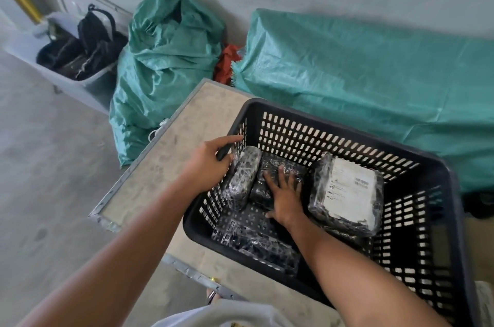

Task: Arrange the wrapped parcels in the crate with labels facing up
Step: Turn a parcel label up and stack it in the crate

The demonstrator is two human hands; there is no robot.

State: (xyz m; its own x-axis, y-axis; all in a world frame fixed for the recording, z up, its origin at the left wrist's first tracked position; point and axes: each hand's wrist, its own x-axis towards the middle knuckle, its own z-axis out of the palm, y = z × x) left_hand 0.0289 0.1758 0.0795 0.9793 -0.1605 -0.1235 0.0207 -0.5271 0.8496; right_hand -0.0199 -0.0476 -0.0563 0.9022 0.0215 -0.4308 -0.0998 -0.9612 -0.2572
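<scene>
A black slotted plastic crate [438,174] stands on a wooden board. Inside it lie several parcels wrapped in clear film. The largest parcel [347,193] leans at the right with its white label facing up. A narrow dark parcel [244,174] lies by the left wall, no label showing. My left hand [211,163] grips the crate's left rim beside that parcel. My right hand [284,193] lies flat, fingers spread, on a dark parcel [280,166] in the middle. Another dark parcel [256,243] lies at the near side, no label visible.
The wooden board [171,155] with a metal edge rests on a grey concrete floor. Behind it stand a stuffed green sack [165,59] and a green tarp-covered heap [374,72]. A grey tub [96,83] with black bags sits at the far left by the wall.
</scene>
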